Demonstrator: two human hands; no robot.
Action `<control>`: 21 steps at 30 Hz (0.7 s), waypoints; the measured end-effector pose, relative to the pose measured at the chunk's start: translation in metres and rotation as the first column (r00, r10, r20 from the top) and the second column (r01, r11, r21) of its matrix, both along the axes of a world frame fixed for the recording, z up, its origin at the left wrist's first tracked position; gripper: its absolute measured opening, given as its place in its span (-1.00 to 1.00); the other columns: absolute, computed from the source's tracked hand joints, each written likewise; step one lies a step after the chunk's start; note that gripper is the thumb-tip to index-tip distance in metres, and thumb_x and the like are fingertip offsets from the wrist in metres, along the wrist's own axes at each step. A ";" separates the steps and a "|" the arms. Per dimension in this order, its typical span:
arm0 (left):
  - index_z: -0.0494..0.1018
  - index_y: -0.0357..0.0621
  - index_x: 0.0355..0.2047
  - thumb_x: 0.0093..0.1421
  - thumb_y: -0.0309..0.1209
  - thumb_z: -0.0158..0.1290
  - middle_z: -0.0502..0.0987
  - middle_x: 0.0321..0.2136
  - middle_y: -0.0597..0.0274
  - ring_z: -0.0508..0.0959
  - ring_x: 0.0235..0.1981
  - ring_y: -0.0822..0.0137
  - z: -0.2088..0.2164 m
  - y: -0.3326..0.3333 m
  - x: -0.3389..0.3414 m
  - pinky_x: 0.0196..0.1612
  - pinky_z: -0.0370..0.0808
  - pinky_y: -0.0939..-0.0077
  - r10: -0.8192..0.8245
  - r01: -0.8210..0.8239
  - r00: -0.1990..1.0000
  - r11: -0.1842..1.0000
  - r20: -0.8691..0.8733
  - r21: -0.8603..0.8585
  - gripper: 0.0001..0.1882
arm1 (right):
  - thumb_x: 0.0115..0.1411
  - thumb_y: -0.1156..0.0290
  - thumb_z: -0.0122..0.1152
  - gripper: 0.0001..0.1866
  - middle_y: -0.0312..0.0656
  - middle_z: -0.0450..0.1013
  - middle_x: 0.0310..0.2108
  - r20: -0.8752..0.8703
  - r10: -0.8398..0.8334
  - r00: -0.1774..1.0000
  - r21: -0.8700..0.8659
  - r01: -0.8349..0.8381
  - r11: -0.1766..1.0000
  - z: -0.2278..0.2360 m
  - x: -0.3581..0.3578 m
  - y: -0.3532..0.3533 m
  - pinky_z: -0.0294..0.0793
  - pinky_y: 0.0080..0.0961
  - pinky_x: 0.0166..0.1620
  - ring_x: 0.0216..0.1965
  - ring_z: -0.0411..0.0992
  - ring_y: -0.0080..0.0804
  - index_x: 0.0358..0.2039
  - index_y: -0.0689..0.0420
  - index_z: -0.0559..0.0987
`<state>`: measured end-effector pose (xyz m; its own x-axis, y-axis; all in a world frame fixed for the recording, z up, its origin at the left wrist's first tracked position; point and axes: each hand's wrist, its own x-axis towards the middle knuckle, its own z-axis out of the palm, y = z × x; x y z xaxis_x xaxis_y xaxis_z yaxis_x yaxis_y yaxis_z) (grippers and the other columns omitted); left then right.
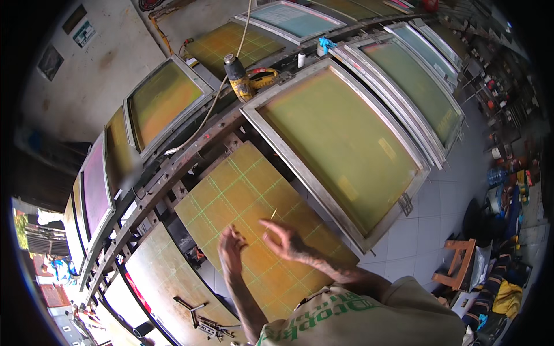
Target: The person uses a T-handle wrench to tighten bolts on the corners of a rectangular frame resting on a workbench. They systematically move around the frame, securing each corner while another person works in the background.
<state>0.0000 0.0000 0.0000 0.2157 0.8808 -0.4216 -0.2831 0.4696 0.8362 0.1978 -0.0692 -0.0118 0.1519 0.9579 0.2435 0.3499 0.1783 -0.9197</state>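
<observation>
My left hand (232, 249) hovers over a brown board (242, 190) ruled with a green grid. Its fingers are curled in, and what they hold, if anything, is too small to make out. To its right is my right hand (284, 241), also above the board. Thumb and forefinger there are spread apart, with nothing visible between them. Just beyond the right fingertips shows a thin, pale yellow sliver (274, 213); I cannot tell whether it touches the hand.
A large framed printing screen (340, 150) lies to the right of the board. A yellow heat gun (239, 81) stands at its far corner, with a cord along the metal rail (196, 144). Leftward are a pale board (167, 259) and a black metal clamp (199, 317).
</observation>
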 end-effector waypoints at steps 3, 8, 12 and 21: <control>0.46 -0.10 0.00 0.36 -0.06 0.00 0.53 -0.34 0.40 0.60 -0.29 0.40 0.010 -0.134 -0.004 -0.22 0.56 0.47 0.048 -0.028 0.997 0.961 0.065 -0.274 -0.59 | 0.32 0.50 0.13 -0.78 -0.07 0.61 -0.26 -0.096 -0.076 0.992 -0.132 0.063 0.989 0.015 0.035 -0.057 0.60 -0.49 -0.20 -0.24 0.61 -0.35 -0.05 0.22 0.56; 0.40 -0.23 0.19 0.40 -0.15 0.01 0.61 -0.10 0.20 0.62 -0.18 0.35 0.113 -0.255 -0.075 -0.17 0.53 0.48 -0.225 0.124 0.954 0.898 -0.198 -0.422 -0.51 | 0.28 0.59 0.06 -0.74 -0.20 0.43 -0.55 -0.362 0.165 0.918 -0.432 -0.322 0.842 0.063 -0.064 -0.182 0.45 -0.40 -0.39 -0.52 0.45 -0.38 -0.01 0.17 0.42; 0.55 -0.22 0.03 0.39 -0.20 0.05 0.64 -0.22 0.27 0.56 -0.24 0.52 0.042 -0.196 0.001 -0.25 0.47 0.61 -0.147 0.123 0.932 0.988 -0.330 -0.092 -0.63 | 0.33 0.57 0.01 -0.59 -0.17 0.43 -0.55 -0.178 0.380 0.908 -0.357 -0.419 0.835 0.019 -0.038 -0.138 0.43 -0.38 -0.41 -0.53 0.44 -0.36 0.16 0.12 0.23; 0.67 -0.15 -0.22 0.25 -0.28 0.21 0.68 -0.30 0.14 0.65 -0.31 0.32 0.011 -0.184 -0.091 -0.23 0.57 0.45 0.476 -0.293 0.609 0.879 -0.635 0.377 -0.78 | 0.34 0.41 0.15 -0.35 -0.15 0.50 -0.21 -0.022 0.372 0.928 -0.442 -0.343 0.829 0.033 0.007 -0.109 0.52 -0.44 -0.14 -0.18 0.48 -0.41 0.38 0.07 0.15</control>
<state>-0.0911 -0.1841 0.0108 -0.4378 0.8946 -0.0894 0.3065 0.2420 0.9206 0.2047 -0.1786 0.0215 -0.2233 0.9523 -0.2082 0.3984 -0.1058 -0.9111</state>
